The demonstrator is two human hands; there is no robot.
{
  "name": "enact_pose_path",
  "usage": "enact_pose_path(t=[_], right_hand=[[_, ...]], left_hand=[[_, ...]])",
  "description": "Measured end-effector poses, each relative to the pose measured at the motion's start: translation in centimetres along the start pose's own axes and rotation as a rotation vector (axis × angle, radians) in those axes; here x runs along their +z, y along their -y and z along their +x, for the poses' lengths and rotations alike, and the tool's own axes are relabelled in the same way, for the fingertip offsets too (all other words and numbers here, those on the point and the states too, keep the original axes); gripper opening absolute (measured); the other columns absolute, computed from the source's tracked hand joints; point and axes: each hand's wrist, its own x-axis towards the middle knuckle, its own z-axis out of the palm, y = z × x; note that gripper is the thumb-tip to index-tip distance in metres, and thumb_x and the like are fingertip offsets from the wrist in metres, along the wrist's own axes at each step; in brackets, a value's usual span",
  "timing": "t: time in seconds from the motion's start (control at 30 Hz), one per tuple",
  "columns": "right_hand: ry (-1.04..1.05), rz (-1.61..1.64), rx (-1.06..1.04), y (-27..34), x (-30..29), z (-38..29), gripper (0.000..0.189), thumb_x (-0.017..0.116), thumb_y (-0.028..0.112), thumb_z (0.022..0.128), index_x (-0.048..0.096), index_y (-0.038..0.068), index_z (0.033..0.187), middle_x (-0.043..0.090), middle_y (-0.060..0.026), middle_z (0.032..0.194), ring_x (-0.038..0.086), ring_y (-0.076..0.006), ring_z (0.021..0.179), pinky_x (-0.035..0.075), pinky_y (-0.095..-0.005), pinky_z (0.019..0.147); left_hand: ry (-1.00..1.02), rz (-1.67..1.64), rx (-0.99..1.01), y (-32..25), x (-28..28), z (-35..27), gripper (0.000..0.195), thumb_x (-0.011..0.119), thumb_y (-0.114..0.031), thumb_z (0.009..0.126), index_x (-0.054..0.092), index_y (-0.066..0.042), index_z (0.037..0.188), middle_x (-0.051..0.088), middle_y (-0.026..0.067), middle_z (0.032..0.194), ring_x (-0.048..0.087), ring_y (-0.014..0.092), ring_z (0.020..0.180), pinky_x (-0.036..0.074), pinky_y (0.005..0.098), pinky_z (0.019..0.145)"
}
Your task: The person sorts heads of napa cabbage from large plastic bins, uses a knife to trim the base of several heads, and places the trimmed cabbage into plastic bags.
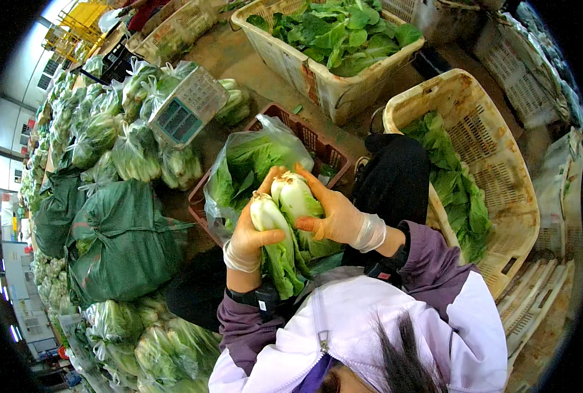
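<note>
My left hand [254, 231], in a thin clear glove, is closed around a pale-stemmed leafy cabbage [270, 216] with its cut root end up. Beside it, my right hand [333, 211], gloved the same way, grips a second, thicker cabbage [294, 196]. The two cabbages touch side by side above my lap, their leaves hanging towards me. Just beyond them a clear plastic bag [279, 140] with green leafy heads inside sits in a reddish-brown plastic crate [330, 152]. My hands partly cover the bag's near side.
To the right, a stained cream crate [497, 162] holds loose leaves [448, 182]. Another crate [316, 83] heaped with greens stands ahead. On the left are a digital scale [188, 105], many bagged cabbages [136, 152] and a tied green sack [124, 240].
</note>
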Motion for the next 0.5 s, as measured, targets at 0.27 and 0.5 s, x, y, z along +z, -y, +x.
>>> enact_pose_path(t=[0.27,0.5], right_hand=[[-0.088,0.032,-0.088,-2.1,2.6,-1.5,0.108,0.073,0.048,0.068,0.009,0.005,0.143,0.041,-0.0239,0.131,0.046,-0.0314,0.119,0.035,-0.0338,0.098],[-0.092,-0.002,-0.195,-1.8,2.8,-2.0,0.125,0.083,0.046,0.055,0.005,0.003,0.143,0.039,-0.0211,0.133,0.042,-0.0315,0.121,0.032,-0.0357,0.102]], left_hand=[[-0.045,0.176,-0.063,-0.4,0.9,-2.5,0.097,0.072,-0.004,0.061,0.020,-0.004,0.142,0.044,0.0073,0.130,0.045,0.018,0.115,0.034,0.0292,0.097],[-0.075,0.008,-0.013,1.5,2.8,-3.2,0.105,0.078,-0.010,0.056,0.018,-0.007,0.143,0.043,0.0081,0.130,0.046,0.019,0.115,0.036,0.0311,0.097]])
